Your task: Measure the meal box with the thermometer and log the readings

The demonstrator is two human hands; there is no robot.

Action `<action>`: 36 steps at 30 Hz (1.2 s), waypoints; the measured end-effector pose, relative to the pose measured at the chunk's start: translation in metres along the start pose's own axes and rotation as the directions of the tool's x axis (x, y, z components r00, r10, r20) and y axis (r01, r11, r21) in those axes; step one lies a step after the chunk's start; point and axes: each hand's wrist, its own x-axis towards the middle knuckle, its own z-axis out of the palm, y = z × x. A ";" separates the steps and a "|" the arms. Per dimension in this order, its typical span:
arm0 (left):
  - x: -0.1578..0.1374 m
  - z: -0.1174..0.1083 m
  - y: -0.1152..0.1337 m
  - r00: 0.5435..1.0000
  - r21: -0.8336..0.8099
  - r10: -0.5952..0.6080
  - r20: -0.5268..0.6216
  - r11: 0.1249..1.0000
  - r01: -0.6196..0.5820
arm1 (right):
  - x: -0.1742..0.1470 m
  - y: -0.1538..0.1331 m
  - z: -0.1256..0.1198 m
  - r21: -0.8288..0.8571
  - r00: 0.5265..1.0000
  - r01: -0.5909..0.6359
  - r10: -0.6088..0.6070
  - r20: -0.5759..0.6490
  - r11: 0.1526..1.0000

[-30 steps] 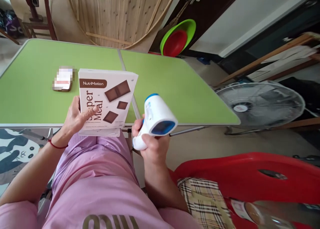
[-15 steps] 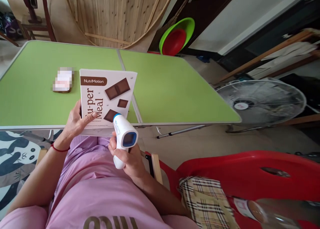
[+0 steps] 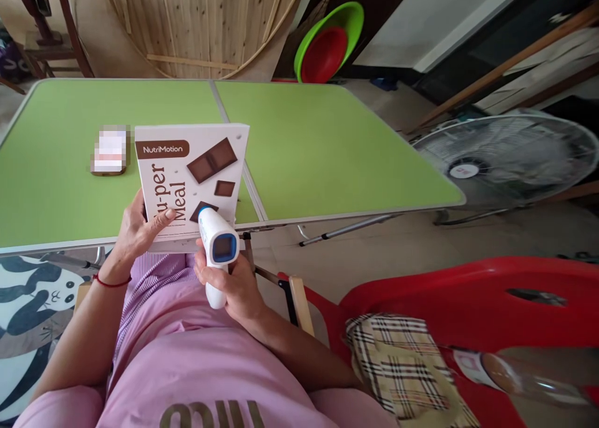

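Note:
My left hand (image 3: 140,228) grips a white NutriMotion box (image 3: 206,194) by its lower left side, thumb across the front. Brown chocolate pieces and lettering are printed on the box, which is held up at the near edge of the green table (image 3: 327,147). In my right hand (image 3: 234,284) is a white infrared thermometer (image 3: 216,234) with a blue nose ring and a blue-framed screen facing me. Its nose points at the lower part of the box front; whether they touch I cannot tell. The screen looks dark, with no readable figures.
A phone (image 3: 111,150), partly blurred out, lies on the table left of the box. To the right stand a floor fan (image 3: 515,160) and a red plastic chair (image 3: 449,291) with a checked cloth (image 3: 397,359) and a clear bottle (image 3: 519,375). Green and red basins (image 3: 322,53) lean behind the table.
The view has turned slightly to the right. Box and thermometer appear a little further left in the picture, both still held the same way.

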 end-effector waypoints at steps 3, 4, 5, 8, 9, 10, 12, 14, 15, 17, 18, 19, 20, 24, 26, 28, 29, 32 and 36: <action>0.001 0.000 -0.001 1.000 -0.012 0.018 0.015 1.000 -0.018 | 0.002 -0.005 0.003 0.107 0.996 -0.075 0.070 0.050 0.991; 0.001 0.000 -0.001 1.000 -0.010 0.021 0.014 1.000 -0.021 | 0.002 -0.007 0.005 0.124 0.995 -0.092 0.085 0.058 0.988; 0.001 -0.001 -0.002 1.000 -0.005 0.023 0.013 1.000 -0.022 | 0.002 -0.008 0.005 0.134 0.994 -0.101 0.094 0.059 0.986; 0.001 -0.001 -0.003 1.000 0.011 0.024 0.003 1.000 -0.024 | 0.003 -0.008 0.006 0.137 0.994 -0.103 0.097 0.050 0.985; 0.001 -0.001 -0.004 1.000 0.013 0.026 0.003 1.000 -0.026 | 0.003 -0.007 0.006 0.135 0.994 -0.100 0.095 0.048 0.986; 0.001 -0.001 -0.004 1.000 0.014 0.028 0.004 1.000 -0.028 | 0.003 -0.006 0.006 0.131 0.994 -0.099 0.094 0.048 0.986; 0.001 -0.001 -0.004 0.999 0.015 0.035 0.007 0.999 -0.035 | 0.003 -0.004 0.005 0.121 0.995 -0.091 0.085 0.053 0.988; 0.000 -0.001 -0.004 0.999 0.015 0.048 0.013 0.999 -0.049 | 0.002 -0.002 0.003 0.107 0.995 -0.077 0.069 0.071 0.991; -0.001 -0.001 -0.004 0.998 0.013 0.056 0.018 0.998 -0.056 | 0.002 -0.001 0.002 0.103 0.995 -0.069 0.061 0.082 0.992; -0.001 -0.001 -0.003 0.997 0.009 0.068 0.027 0.998 -0.069 | 0.002 0.000 0.001 0.096 0.994 -0.059 0.050 0.101 0.994; -0.002 -0.001 -0.002 0.997 0.008 0.071 0.030 0.997 -0.072 | 0.002 0.000 0.000 0.094 0.993 -0.058 0.048 0.104 0.994; -0.001 -0.001 -0.002 0.997 0.007 0.071 0.030 0.997 -0.071 | 0.002 0.000 0.000 0.092 0.994 -0.057 0.048 0.103 0.994; -0.001 -0.001 -0.002 0.997 0.009 0.069 0.028 0.998 -0.069 | 0.002 0.000 0.000 0.090 0.994 -0.059 0.050 0.102 0.994; 0.000 -0.002 -0.002 0.998 0.017 0.054 0.029 0.998 -0.054 | 0.002 0.000 0.001 0.093 0.993 -0.085 0.077 0.086 0.992; 0.001 -0.002 -0.002 0.998 0.014 0.060 0.031 0.998 -0.060 | 0.002 0.000 0.001 0.097 0.993 -0.091 0.083 0.085 0.991; 0.000 -0.001 -0.002 0.997 0.008 0.071 0.029 0.997 -0.071 | 0.002 0.001 0.000 0.095 0.993 -0.081 0.073 0.091 0.992; 0.000 -0.001 -0.001 0.997 0.006 0.074 0.027 0.997 -0.074 | 0.002 0.002 0.000 0.092 0.993 -0.075 0.066 0.094 0.993; -0.001 -0.001 -0.001 0.997 0.001 0.070 0.029 0.998 -0.071 | 0.002 0.003 -0.001 0.089 0.994 -0.064 0.055 0.094 0.994; -0.002 -0.002 -0.003 0.999 0.019 0.043 0.031 0.999 -0.044 | 0.002 -0.001 0.002 0.092 0.994 -0.078 0.070 0.087 0.993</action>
